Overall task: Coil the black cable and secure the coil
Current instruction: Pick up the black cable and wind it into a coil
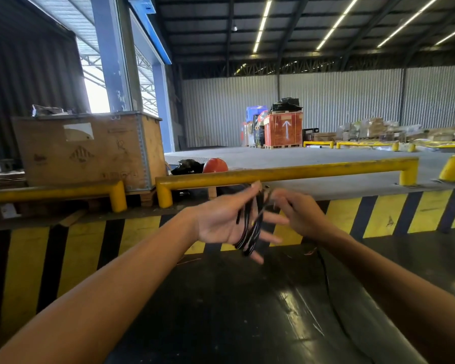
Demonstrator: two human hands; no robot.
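**A:** What occupies the near field?

**B:** Two bare forearms reach out over a dark glossy floor (234, 311). The left hand (222, 222) is spread flat, palm up, fingers apart; the black cable (251, 229) runs in several loops across its palm and fingers, from near the thumb down past the little finger. The hand serves as a former and does not clamp.

**A:** And the right hand (298, 215)?

**B:** Just right of the coil, fingers curled at its upper end. It appears pinched on a strand, but motion blur hides the contact, so its grip cannot be told.

**A:** How is this step done well?

**B:** Probably by laying each turn beside the last under even, light tension, with the left fingers held rigid so the loops match, and by saving a free tail to wind round the bundle's waist and tuck. Slack turns could slide off the fingertips.

**A:** Beyond the hands?

**B:** A yellow-and-black striped kerb (378, 214), then a yellow guard rail (286, 174), a wooden crate (90, 151) at far left, and an orange crate (284, 130) before the far wall.
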